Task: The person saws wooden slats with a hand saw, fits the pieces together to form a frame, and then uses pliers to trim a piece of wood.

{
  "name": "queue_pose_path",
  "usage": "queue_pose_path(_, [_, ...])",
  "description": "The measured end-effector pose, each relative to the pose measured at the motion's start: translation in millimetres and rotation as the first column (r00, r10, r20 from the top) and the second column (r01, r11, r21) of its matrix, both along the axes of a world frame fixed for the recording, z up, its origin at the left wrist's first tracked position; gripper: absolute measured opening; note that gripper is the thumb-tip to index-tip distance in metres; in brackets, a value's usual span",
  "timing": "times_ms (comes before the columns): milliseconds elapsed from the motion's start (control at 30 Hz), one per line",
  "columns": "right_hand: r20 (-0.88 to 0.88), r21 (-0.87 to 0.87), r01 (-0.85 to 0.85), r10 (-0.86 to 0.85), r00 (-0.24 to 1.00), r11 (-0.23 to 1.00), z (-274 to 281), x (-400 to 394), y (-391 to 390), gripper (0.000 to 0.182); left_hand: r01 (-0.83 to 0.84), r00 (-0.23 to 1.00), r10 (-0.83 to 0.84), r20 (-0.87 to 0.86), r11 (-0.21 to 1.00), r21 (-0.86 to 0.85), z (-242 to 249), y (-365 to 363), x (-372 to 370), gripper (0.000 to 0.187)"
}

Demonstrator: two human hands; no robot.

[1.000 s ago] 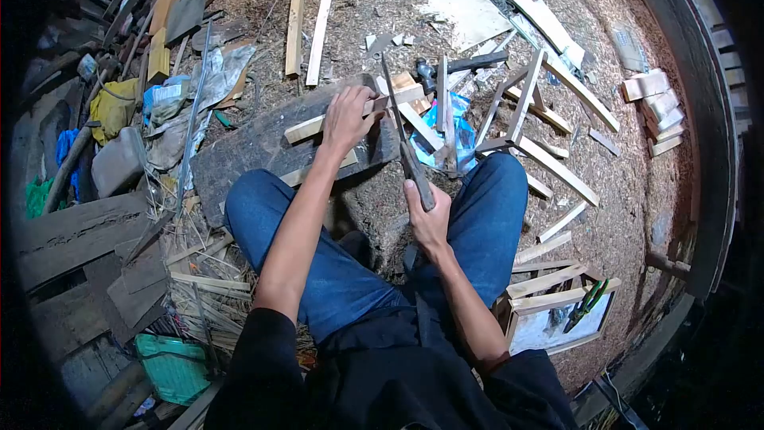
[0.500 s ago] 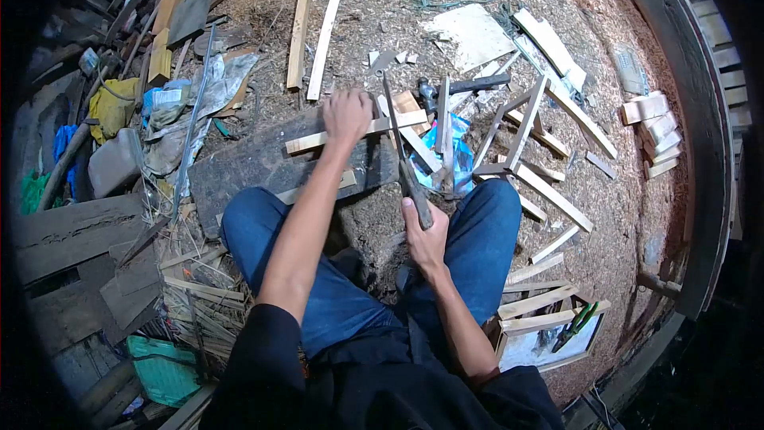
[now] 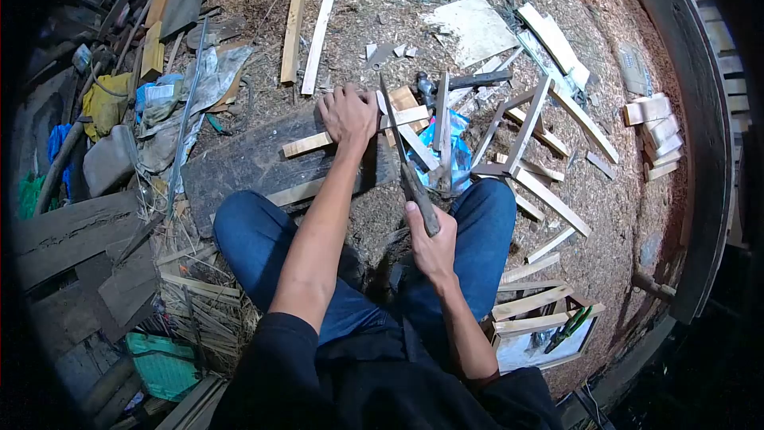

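Note:
A narrow wooden strip [image 3: 307,145] lies across a dark plank [image 3: 239,166] on the ground. My left hand [image 3: 348,115] is closed over the strip near its middle, pressing it on the plank. In my right hand [image 3: 433,239] is the wooden handle of a long, thin-bladed saw [image 3: 396,129]. The blade points away from me and crosses the strip just right of my left hand. A second strip [image 3: 298,193] rests on the plank's near part, partly behind my left forearm.
Beyond the saw lie a hammer [image 3: 426,89] and blue plastic [image 3: 455,155]. Jointed wooden frames [image 3: 521,131] stand at the right, with stacked blocks [image 3: 654,131] farther out. A framed panel with green-handled pliers [image 3: 569,329] is at lower right. Scrap and a grey container [image 3: 110,161] crowd the left.
My left hand has shifted slightly and now covers the strip itself. The saw and my right hand have moved a little toward me, and the view has shifted slightly.

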State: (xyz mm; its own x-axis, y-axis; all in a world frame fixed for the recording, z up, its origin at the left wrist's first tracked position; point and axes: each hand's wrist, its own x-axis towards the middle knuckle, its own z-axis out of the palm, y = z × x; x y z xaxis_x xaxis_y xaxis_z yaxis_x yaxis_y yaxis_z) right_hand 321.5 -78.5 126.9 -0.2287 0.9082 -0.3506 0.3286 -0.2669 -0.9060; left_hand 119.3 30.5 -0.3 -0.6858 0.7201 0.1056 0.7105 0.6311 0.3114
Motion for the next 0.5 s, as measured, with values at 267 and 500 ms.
queue_pose_path(267, [0.059, -0.02, -0.013, 0.014, 0.998, 1.0, 21.4, -9.5, 17.2, 0.043, 0.017, 0.998, -0.015, 0.055, 0.999, -0.037, -7.1, 6.1, -6.0, 0.034])
queue_pose_path(500, [0.088, -0.014, -0.02, 0.021, 0.996, 1.0, 24.9, 5.7, 4.0, 0.041, 0.011, 0.999, -0.008, 0.04, 0.998, -0.064, -4.7, 3.6, -3.8, 0.035])
